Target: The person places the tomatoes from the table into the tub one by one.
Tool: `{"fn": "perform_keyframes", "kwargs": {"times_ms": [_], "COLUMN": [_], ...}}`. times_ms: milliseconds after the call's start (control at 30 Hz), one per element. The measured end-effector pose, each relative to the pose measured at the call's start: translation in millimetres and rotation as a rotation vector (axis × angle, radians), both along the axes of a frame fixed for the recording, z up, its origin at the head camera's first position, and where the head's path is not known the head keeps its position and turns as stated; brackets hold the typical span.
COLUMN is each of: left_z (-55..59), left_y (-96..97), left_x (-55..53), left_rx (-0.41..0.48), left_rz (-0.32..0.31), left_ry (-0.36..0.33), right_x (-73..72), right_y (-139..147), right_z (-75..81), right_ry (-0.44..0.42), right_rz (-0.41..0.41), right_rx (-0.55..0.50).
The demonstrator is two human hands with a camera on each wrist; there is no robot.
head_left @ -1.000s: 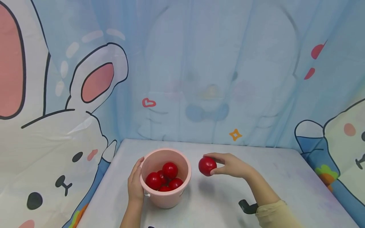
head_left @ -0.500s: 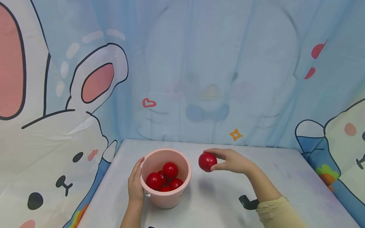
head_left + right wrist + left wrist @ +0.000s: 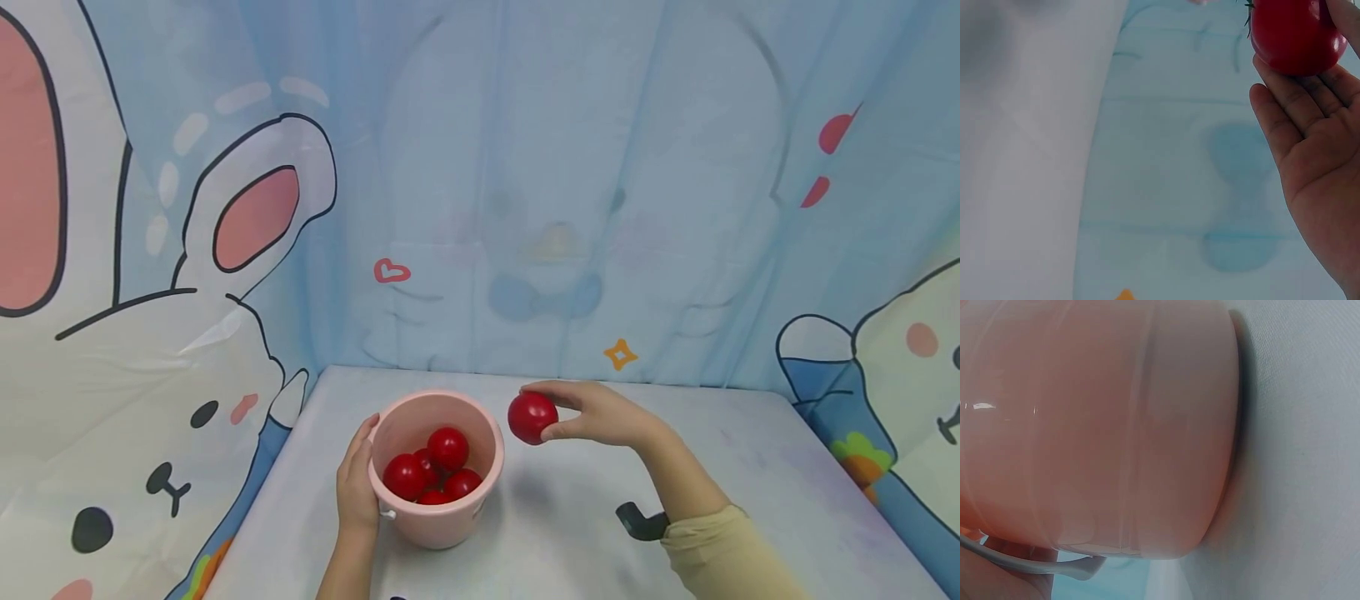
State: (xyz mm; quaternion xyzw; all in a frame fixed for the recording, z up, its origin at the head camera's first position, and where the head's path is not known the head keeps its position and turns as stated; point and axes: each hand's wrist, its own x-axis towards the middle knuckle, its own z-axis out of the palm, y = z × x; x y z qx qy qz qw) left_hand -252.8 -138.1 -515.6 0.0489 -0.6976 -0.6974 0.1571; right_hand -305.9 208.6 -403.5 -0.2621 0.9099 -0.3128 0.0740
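Note:
In the head view my right hand (image 3: 592,417) holds a red tomato (image 3: 532,418) between thumb and fingers, raised over the table just right of the pink bucket (image 3: 442,525). The right wrist view shows green sepals on this tomato (image 3: 1297,34), with the fingers beneath it and the thumb on its other side. My left hand (image 3: 357,487) rests along the bucket's left outer wall, its extended fingers reaching up to the rim. Several similar red tomatoes (image 3: 448,448) lie inside. The left wrist view shows the bucket wall (image 3: 1097,425) and a pale handle (image 3: 1029,565) crossing the hand.
The bucket stands on a white-covered table (image 3: 750,467). A blue curtain (image 3: 525,167) with cartoon prints hangs behind it and along the sides. A black curved piece (image 3: 641,523) sticks out by the right forearm.
My right hand has lifted the tomato higher and, in the last half second, brought it left, closer to the bucket. The left hand and bucket have stayed in place.

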Motion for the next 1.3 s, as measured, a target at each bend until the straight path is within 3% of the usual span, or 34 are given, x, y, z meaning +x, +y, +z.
{"fn": "perform_keyframes", "kwargs": {"times_ms": [200,467,867,1300], "left_z": [-0.2,-0.6,0.2,0.6], "left_y": [-0.7,-1.2,-2.0,-2.5], "left_x": [-0.1,-0.5,0.9,0.9], "left_rx": [0.002,0.010,0.017,0.005], "left_rz": [0.000,-0.008,-0.015,-0.016], "left_ry": [-0.003,-0.001,-0.007,-0.020], "right_x": [-4.5,-13.4,-33.7,-41.8], "right_y": [-19,-52,-114,-175], "right_z": [8.8,17.6,33.6,40.2], "right_ry": [0.017,-0.008,-0.040,-0.127], "right_rz": [0.075,0.115,0.248,0.340], "right_rx": [0.008,0.025,0.132,0.292]}}
